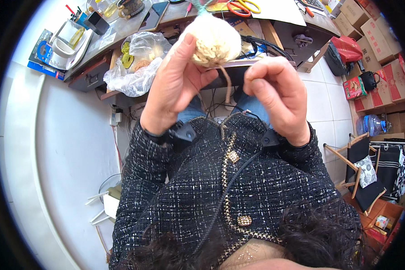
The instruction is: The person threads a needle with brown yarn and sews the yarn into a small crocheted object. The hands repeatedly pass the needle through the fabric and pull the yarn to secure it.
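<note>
My left hand (168, 86) grips a cream-white knitted or crocheted ball (217, 38) in front of the desk, thumb along its near side. Pale green yarn (202, 6) shows at the ball's top, cut off by the picture's edge. From its underside a brown cord (228, 82) hangs down in a slight curve. To the right of the cord, and apart from the ball, my right hand (280, 92) is raised with thumb and forefinger pinched together. Whether a fine thread or needle sits in that pinch is too small to tell.
Behind the hands, an open drawer holds a clear plastic bag (131, 76) with yarn inside. On the desk (121, 35) lie a smartphone (154, 16), orange-handled scissors (238, 8) and a paper sheet (283, 13). Cardboard boxes (378, 37) and a folding chair (352, 165) stand at the right.
</note>
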A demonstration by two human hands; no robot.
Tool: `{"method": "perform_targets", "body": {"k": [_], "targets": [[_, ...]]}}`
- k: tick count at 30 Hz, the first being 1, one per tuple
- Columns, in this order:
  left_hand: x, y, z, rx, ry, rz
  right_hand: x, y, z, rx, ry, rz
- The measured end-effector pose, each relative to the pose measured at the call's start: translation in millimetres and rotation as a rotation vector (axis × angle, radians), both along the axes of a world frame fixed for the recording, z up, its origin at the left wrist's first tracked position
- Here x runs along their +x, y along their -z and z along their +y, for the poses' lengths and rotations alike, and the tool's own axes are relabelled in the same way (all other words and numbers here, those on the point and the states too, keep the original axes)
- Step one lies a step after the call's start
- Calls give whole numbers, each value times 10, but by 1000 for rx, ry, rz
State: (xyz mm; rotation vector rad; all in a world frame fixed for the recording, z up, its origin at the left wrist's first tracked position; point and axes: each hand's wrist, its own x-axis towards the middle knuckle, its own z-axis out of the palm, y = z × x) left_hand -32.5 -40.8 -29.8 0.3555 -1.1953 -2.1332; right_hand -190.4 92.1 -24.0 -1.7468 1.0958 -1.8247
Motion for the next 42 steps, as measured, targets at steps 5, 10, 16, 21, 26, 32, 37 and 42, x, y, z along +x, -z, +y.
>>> {"method": "perform_targets", "body": {"k": [5,10,16,21,26,32,37,42], "targets": [[135,-16,369,132,104,197,66,-77,-68,-260,230,372],[249,-10,459,202,183,205,114,-104,-5,-308,220,363],[245,40,430,432,267,521,125,-120,22,-328,278,431],[251,41,445,380,249,521,122,-96,4,-349,282,438],[260,-15,512,170,53,265,121,-101,29,-345,283,435],[245,-76,554,-35,-52,144,110,-105,49,-349,319,432],[240,-80,556,-21,-70,169,103,-94,31,-363,326,436],[264,-48,530,-54,-30,164,102,-92,19,-368,358,460]]}}
